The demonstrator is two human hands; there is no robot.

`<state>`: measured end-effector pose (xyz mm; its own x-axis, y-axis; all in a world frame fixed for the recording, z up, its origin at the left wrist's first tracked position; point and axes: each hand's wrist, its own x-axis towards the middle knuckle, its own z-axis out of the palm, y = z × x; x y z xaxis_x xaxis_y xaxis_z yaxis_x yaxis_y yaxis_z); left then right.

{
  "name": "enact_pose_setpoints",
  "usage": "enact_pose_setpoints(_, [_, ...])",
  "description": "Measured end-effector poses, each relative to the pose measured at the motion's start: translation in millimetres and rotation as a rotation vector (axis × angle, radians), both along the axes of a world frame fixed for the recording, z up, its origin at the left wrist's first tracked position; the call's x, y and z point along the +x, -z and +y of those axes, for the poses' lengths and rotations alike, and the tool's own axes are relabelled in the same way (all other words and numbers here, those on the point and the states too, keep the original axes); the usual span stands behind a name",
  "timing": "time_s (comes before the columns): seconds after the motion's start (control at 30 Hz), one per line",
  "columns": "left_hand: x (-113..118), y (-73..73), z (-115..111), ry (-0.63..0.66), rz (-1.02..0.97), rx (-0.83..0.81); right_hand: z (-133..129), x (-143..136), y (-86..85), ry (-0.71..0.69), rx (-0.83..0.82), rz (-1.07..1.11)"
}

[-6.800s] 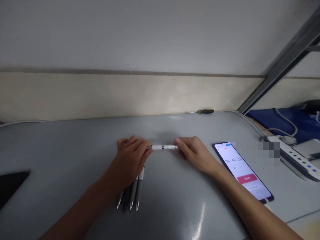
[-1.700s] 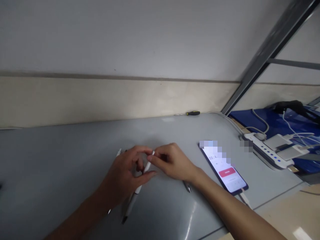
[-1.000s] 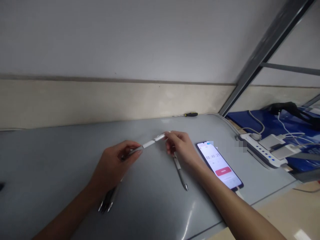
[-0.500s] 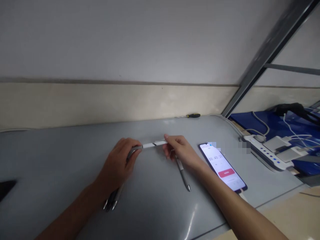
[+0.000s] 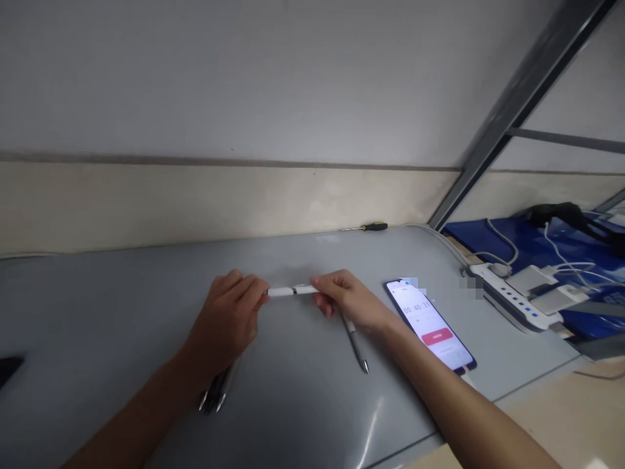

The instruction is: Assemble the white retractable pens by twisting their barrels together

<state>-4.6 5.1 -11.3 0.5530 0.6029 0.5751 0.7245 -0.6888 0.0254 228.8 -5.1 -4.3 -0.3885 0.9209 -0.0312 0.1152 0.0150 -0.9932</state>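
Between my two hands a white pen [image 5: 281, 292] with a dark ring at its middle is held level above the grey table. My left hand [image 5: 228, 319] is closed around its left end, hiding that tip. The fingers of my right hand [image 5: 342, 296] pinch the other end, near the clip. A second pen [image 5: 358, 348], grey with a silver tip, points down from beneath my right hand; whether that hand holds it I cannot tell. Below my left wrist lie several pens [image 5: 215, 394], partly covered by the forearm.
A phone [image 5: 432, 322] showing a timer lies right of my right forearm. By the wall rests a screwdriver [image 5: 374, 227]. A white power strip [image 5: 517, 299] with chargers and cables stands at the right, beside a metal frame post [image 5: 493, 130]. A dark object [image 5: 8, 370] shows at the left edge.
My left hand has turned over the pen's left end, and its grey part is now covered by the fingers. My right hand keeps its pinch. The view has shifted slightly.
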Motion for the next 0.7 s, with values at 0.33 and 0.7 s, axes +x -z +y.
enact_pose_setpoints(0.33, [4.8, 0.9, 0.3, -0.064, -0.130, -0.165, 1.1, -0.9, 3.3, 0.222, 0.359, -0.111])
enact_pose_setpoints(0.7, [2.0, 4.7, 1.5, -0.034, -0.093, -0.130, 4.4, 2.0, 6.0, 0.220, 0.258, -0.103])
